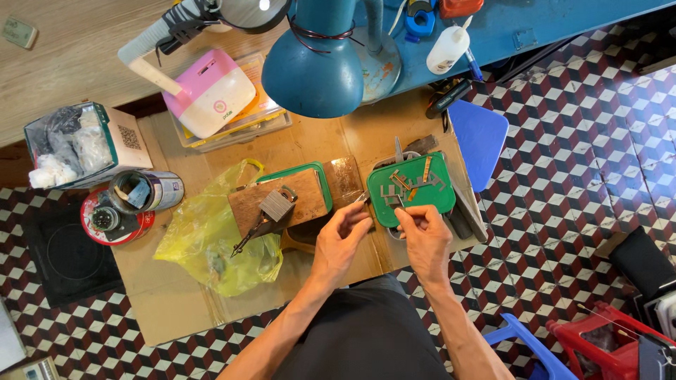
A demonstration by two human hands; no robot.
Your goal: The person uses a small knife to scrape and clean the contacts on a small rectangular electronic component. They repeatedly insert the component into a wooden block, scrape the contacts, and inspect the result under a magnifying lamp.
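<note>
Hands meet just below the green tray [445,199], the left hand [339,241] pinching slim pliers [362,200] whose tip slants up and right toward the tray's near-left rim. The right hand [422,236] is nearer the tray, its fingertips pressed on a small metal piece [400,209] at the tray's near edge, with more metal strips [412,183] lying farther in.

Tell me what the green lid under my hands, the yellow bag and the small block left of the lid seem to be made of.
The rounded green lid looks like smooth moulded plastic, with a slight sheen. The crumpled yellow bag seems thin, see-through plastic film. The small brown block looks like bare, matte wood, though its grain is faint.
</note>
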